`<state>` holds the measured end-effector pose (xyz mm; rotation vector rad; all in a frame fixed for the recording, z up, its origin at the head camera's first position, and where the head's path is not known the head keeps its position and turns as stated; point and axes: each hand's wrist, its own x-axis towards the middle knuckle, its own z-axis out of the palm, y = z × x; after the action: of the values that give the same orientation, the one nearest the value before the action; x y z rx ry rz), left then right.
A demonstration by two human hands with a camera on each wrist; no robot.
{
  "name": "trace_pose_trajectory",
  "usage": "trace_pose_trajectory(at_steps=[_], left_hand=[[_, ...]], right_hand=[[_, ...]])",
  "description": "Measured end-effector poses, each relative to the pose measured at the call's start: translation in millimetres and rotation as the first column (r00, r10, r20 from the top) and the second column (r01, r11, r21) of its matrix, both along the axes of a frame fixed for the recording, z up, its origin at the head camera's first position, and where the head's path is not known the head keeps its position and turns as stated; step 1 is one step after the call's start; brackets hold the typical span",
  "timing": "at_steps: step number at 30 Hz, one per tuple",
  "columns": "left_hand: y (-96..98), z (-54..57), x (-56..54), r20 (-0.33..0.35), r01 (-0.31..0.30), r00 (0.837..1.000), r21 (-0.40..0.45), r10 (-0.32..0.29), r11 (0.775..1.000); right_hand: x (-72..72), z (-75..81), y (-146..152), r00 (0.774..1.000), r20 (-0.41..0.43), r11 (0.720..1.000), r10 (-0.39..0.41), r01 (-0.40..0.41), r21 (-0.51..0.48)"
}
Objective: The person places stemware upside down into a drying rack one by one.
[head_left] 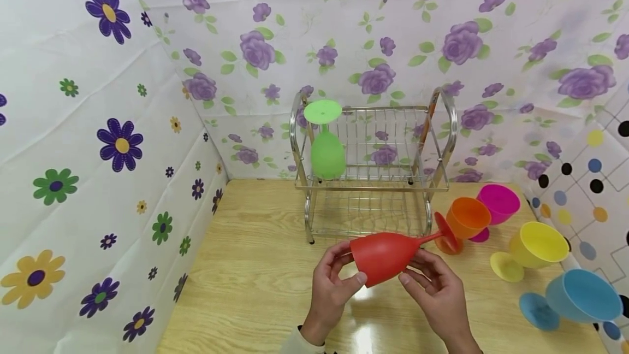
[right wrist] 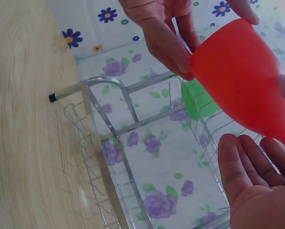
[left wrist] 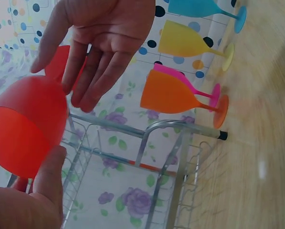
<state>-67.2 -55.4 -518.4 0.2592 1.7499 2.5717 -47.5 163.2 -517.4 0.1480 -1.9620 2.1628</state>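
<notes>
A red plastic goblet (head_left: 385,255) lies sideways in the air before the rack, its mouth to the left and its foot up to the right. My left hand (head_left: 330,288) grips it at the rim, thumb on the near side. Around the stem end of the bowl is my right hand (head_left: 437,296), palm up; its thumb touches or nearly touches the bowl. The right fingers (left wrist: 102,71) look loosely extended beside the goblet in the left wrist view. Upside down on the rack's upper tier, a green goblet (head_left: 327,152) leans at the left end.
A two-tier metal dish rack (head_left: 371,187) stands against the flowered back wall. Along the right side of the wooden table (head_left: 245,266) stand an orange goblet (head_left: 468,217), a magenta goblet (head_left: 498,204), a yellow goblet (head_left: 538,245) and a blue goblet (head_left: 582,296).
</notes>
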Motion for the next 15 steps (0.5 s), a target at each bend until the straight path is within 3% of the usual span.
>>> trace_pose_trajectory(at_steps=[8,15], left_hand=[[4.3,-8.3,0.3,-0.083,0.073,0.994,0.088,-0.066,0.993],[8.0,-10.8,1.5,-0.101,0.103,0.991,0.102,-0.093,0.989]], right_hand=[[-1.6,-1.6,3.9,0.994,0.006,0.985,0.109,-0.107,-0.136],[-3.1,0.6,3.0,0.99,0.033,0.964,0.136,-0.124,-0.233]])
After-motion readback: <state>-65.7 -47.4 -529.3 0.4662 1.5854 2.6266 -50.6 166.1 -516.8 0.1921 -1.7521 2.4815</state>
